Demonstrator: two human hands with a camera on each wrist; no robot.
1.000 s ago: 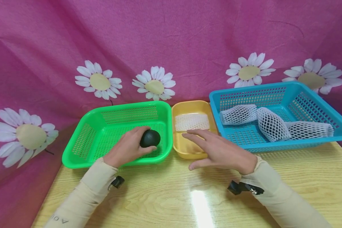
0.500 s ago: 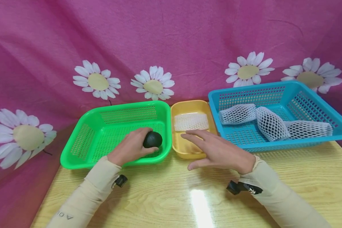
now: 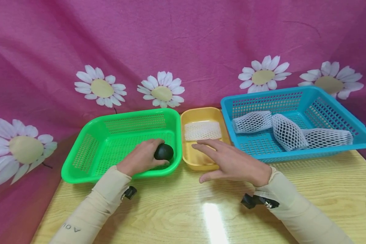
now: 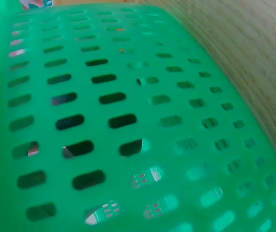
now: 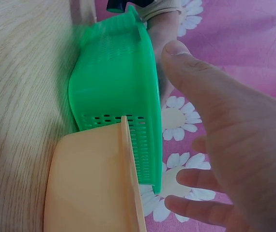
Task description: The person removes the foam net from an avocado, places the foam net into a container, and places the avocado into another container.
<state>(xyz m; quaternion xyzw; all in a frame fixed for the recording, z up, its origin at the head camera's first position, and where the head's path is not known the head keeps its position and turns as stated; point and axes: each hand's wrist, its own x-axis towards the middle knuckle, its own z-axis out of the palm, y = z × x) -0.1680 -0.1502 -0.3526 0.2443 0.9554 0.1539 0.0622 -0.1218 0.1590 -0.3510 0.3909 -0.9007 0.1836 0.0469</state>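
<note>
My head view looks forward and down across the surface [image 3: 170,217]. My left wrist's faces the green basket [image 4: 146,116] from very near; my right wrist's, rolled sideways, looks past my fingers [image 5: 198,180] at that basket, upper centre, and the yellow tray [image 5: 89,179], lower left, both shared with the head view.

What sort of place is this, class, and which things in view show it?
Probably a makeshift tabletop workstation: a wood-grain table in front of a daisy-print cloth, with a green basket, yellow tray and blue basket set in a row.
</note>
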